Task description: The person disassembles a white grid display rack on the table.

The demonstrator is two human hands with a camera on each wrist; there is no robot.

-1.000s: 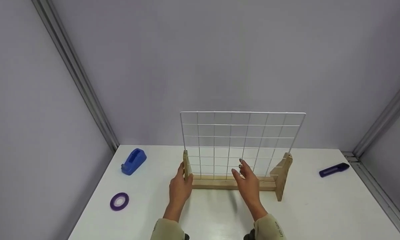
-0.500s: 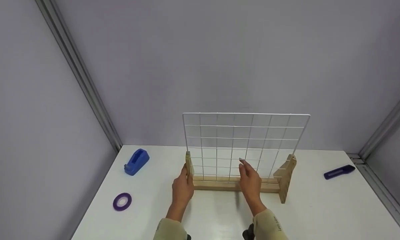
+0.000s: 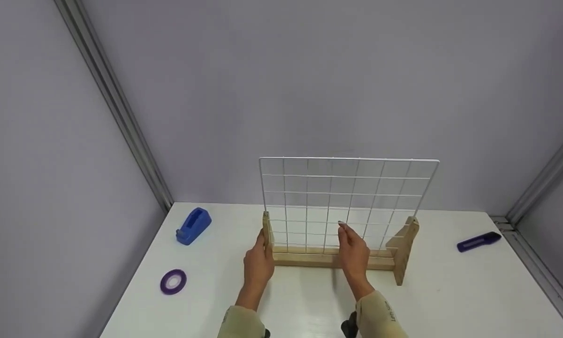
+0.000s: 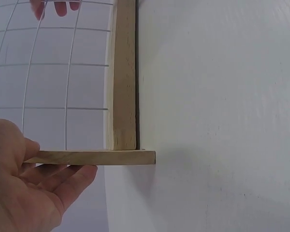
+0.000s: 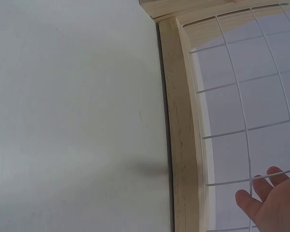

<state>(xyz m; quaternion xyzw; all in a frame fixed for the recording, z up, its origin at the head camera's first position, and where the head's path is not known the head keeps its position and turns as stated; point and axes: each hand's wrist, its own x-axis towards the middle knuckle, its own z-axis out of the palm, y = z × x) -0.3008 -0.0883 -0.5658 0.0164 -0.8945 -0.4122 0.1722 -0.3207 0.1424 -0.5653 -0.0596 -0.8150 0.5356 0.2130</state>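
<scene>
A white wire grid panel (image 3: 348, 158) stands upright in a wooden stand, whose long base bar (image 3: 305, 259) lies on the table. My left hand (image 3: 258, 265) grips the stand's left side piece (image 3: 266, 230). In the left wrist view that hand (image 4: 34, 193) has its thumb on the inner face of the wooden board (image 4: 96, 157) and its fingers underneath. Thumb and forefinger of my right hand (image 3: 354, 256) pinch a wire low on the grid, right of its middle. The right wrist view shows the same hand (image 5: 280, 208) with its fingers at the wires.
A blue tape dispenser (image 3: 194, 226) stands at the table's back left, with a purple ring-shaped tape roll (image 3: 173, 281) in front of it. Far right lies a dark purple tool (image 3: 479, 241) like a utility knife. Grey walls enclose the white table (image 3: 450, 300).
My right thumb and forefinger have come together on the wire; they were spread apart before. My left hand keeps its grip. The whole head view has shifted slightly.
</scene>
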